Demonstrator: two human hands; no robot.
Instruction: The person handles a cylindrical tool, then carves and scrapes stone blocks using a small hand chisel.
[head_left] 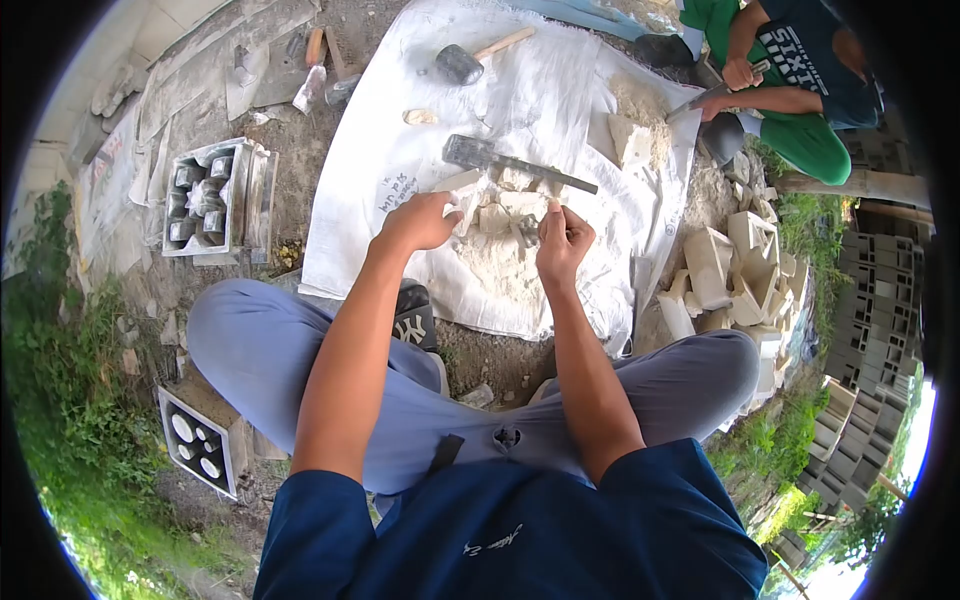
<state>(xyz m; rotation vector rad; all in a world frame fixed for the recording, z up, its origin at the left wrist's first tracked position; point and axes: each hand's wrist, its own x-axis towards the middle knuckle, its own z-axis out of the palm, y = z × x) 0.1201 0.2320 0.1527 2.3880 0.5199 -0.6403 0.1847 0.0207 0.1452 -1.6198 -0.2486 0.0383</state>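
Note:
My left hand (424, 220) is curled, its fingertips beside a pale slab piece (462, 182) on the white sack sheet (345, 215). Whatever lies between those fingers is too small to name. My right hand (565, 243) is closed in a pinch, with a small greyish thing (529, 230) at its thumb side that I cannot identify. Between the hands lie broken pale block pieces (494, 218) and crumbled powder (508, 268). Just beyond them rests a hammer (520, 165), its dark handle pointing right.
A black-headed mallet (460, 65) lies farther out on the sheet. At left stands a metal mould (207, 197); a trowel (311, 88) lies behind it. Broken blocks (735, 265) are heaped at right. A co-worker (780, 80) sits at the upper right, holding a tool.

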